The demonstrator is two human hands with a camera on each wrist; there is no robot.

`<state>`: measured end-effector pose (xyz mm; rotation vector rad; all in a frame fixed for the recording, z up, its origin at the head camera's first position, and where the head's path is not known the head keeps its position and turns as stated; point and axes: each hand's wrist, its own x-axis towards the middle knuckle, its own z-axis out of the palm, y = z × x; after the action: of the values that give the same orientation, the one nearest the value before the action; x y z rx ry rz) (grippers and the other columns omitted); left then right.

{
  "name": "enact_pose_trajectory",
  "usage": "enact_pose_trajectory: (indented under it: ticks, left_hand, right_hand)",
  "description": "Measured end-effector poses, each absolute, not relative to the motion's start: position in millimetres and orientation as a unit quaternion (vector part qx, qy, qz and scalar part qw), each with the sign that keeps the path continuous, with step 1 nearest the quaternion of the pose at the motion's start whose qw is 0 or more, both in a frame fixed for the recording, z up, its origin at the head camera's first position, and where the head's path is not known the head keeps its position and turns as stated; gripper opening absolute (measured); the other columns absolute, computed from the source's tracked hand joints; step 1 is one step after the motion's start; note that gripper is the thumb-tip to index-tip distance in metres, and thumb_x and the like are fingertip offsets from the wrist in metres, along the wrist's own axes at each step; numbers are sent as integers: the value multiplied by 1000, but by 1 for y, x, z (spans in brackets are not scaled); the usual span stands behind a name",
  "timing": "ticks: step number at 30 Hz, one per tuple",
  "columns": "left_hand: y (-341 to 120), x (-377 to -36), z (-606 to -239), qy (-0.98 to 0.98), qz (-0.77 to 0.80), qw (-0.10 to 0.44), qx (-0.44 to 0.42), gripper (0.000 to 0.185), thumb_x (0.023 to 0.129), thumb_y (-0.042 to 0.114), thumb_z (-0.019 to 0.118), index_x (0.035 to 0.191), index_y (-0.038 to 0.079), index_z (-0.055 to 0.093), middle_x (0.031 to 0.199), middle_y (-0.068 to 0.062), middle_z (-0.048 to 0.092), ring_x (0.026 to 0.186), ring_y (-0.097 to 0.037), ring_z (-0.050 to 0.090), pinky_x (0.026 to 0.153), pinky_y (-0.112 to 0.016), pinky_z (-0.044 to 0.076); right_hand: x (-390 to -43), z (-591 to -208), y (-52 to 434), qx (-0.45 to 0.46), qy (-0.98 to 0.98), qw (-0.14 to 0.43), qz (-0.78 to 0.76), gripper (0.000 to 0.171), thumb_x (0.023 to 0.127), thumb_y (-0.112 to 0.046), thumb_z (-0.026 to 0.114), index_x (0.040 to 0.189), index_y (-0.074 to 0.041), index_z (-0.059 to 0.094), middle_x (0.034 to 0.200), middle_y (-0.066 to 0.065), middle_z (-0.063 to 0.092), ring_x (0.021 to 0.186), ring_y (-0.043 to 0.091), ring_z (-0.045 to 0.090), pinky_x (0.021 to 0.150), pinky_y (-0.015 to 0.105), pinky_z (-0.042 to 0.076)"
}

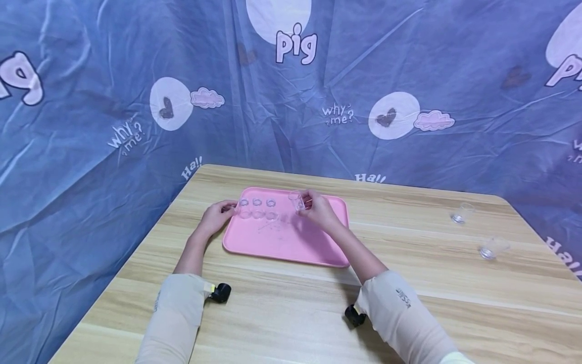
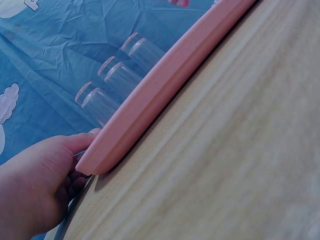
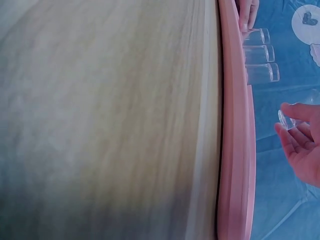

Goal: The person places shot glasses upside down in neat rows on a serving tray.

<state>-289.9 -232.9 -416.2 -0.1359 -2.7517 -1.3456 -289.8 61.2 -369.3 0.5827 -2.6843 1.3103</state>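
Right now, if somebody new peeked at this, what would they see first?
Probably the bright pink tray in the middle of the wooden table, with little clear cups lined up in its far left corner. The right hand holds one more clear cup above the tray, while the left hand grips the tray's left edge.

Clustered cups (image 1: 257,208) on tray's (image 1: 291,247) left

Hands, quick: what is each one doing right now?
Left hand: grips the corner of the pink plastic tray.
Right hand: pinches a small clear glass cup above the tray.
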Motion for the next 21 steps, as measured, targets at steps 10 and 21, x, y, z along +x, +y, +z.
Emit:
enact_pose_trajectory:
  ticks: [10, 21]
  left_hand:
    - [-232, -288, -414, -895, -442, 34, -42, 34, 92, 12, 53, 123, -1, 55, 106, -20, 59, 101, -32, 52, 92, -44, 38]
    - [-233, -290, -417, -896, -441, 36, -42, 34, 92, 12, 53, 123, 0, 55, 106, -20, 60, 101, -32, 53, 92, -43, 39]
  right_hand:
    - [-291, -372, 62, 183, -880, 46, 436, 28, 73, 9, 68, 96, 5, 54, 90, 16, 60, 87, 29, 59, 80, 31, 49]
    - [-289, -369, 64, 193, -883, 49, 426, 24, 77, 8, 65, 100, 8, 60, 95, 19, 59, 89, 31, 59, 79, 34, 49]
